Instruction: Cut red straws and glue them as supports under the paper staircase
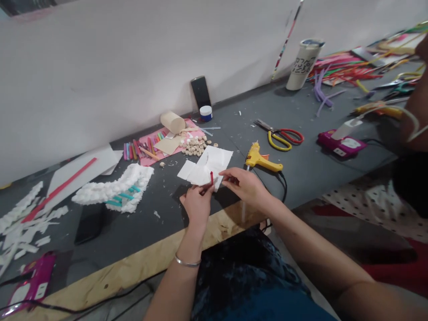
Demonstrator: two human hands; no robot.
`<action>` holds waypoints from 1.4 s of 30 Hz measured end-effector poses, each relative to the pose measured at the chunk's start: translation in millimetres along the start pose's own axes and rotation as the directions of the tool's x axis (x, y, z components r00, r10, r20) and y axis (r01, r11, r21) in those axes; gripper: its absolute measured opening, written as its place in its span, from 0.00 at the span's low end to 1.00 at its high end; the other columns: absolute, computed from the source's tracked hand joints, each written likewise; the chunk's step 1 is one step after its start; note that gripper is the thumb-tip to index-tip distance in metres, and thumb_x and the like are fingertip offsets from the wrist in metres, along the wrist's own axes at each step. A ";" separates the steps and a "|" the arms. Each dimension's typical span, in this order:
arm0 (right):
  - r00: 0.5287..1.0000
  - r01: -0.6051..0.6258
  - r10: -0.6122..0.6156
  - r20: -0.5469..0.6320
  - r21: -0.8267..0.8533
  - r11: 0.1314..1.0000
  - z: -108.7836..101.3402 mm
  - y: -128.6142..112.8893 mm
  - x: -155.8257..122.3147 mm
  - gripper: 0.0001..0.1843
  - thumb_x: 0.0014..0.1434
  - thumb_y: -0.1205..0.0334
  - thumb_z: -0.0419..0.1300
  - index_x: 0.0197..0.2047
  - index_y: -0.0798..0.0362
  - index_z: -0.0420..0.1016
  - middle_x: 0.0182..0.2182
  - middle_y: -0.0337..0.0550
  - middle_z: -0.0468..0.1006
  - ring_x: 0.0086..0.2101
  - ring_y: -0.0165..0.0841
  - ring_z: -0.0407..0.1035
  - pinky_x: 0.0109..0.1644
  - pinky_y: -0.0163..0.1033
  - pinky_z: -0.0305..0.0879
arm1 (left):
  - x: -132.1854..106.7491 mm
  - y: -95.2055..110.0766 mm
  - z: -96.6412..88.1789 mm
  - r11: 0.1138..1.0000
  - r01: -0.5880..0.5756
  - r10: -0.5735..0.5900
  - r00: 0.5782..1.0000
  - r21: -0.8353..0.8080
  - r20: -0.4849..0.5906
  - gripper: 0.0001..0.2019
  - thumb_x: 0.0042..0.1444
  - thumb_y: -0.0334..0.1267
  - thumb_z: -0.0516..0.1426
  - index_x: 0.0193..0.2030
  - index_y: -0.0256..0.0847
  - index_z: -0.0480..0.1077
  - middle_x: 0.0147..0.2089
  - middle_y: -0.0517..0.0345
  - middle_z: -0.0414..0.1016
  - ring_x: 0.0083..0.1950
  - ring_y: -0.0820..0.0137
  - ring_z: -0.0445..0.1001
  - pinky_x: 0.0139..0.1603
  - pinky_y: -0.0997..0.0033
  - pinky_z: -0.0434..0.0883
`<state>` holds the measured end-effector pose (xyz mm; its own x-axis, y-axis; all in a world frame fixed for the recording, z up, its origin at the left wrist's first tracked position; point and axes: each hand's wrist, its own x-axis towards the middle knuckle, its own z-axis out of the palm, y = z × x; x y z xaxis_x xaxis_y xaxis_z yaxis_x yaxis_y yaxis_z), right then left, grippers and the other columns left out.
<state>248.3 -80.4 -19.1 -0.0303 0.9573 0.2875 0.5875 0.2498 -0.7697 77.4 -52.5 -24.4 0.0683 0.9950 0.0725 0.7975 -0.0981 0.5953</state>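
A small red rolled stick (pixel 211 177) stands upright from the fingertips of my left hand (pixel 196 204), which is closed on it. My right hand (pixel 243 183) is just to the right, thumb and fingers pinched together; whatever lies between them is too small to make out. Beneath and behind both hands are creased white paper pieces (pixel 219 157) on the dark table. Close beyond my right hand lies a yellow glue gun (pixel 262 160) with its nozzle pointing up and away.
Small wooden beads (pixel 197 146), pastel sticks (pixel 140 149) on pink paper and a wooden cylinder (pixel 173 122) sit behind. Scissors (pixel 281 135) lie right of centre. A white fluffy model (pixel 113 189) and a phone (pixel 89 224) are left. Purple power strip (pixel 341 143) and another person sit right.
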 end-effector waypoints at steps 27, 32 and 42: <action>0.892 -0.322 0.099 -0.441 -0.466 0.824 -119.2 110.9 -8.8 0.12 0.60 0.61 0.55 0.41 0.53 0.78 0.42 0.54 0.78 0.44 0.45 0.69 0.49 0.51 0.65 | 10.0 -11.5 5.8 0.996 -0.012 0.005 0.997 -0.088 -0.076 0.10 0.51 0.47 0.61 0.34 0.49 0.81 0.38 0.53 0.82 0.46 0.58 0.77 0.50 0.60 0.67; 0.936 -0.291 0.095 -0.340 -0.590 0.753 -132.3 133.6 16.6 0.11 0.59 0.63 0.55 0.41 0.54 0.77 0.46 0.56 0.77 0.48 0.46 0.67 0.53 0.51 0.61 | 4.3 -6.2 2.6 0.999 -0.002 -0.001 0.998 -0.043 -0.066 0.09 0.53 0.44 0.61 0.36 0.48 0.81 0.38 0.53 0.82 0.45 0.60 0.77 0.51 0.60 0.66; 0.819 -0.511 0.530 -0.218 -0.698 0.502 -153.6 140.7 57.5 0.18 0.55 0.58 0.60 0.47 0.59 0.70 0.40 0.58 0.76 0.38 0.42 0.70 0.38 0.41 0.59 | 2.6 -1.1 -0.3 0.999 0.012 -0.014 1.000 -0.047 -0.022 0.10 0.54 0.45 0.60 0.37 0.46 0.81 0.38 0.52 0.82 0.48 0.60 0.77 0.51 0.60 0.66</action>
<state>453.4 -12.6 -23.3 0.4634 0.8848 -0.0481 0.8746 -0.4654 -0.1358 76.5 -49.8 -24.7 0.0440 0.9956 0.0823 0.7692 -0.0864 0.6332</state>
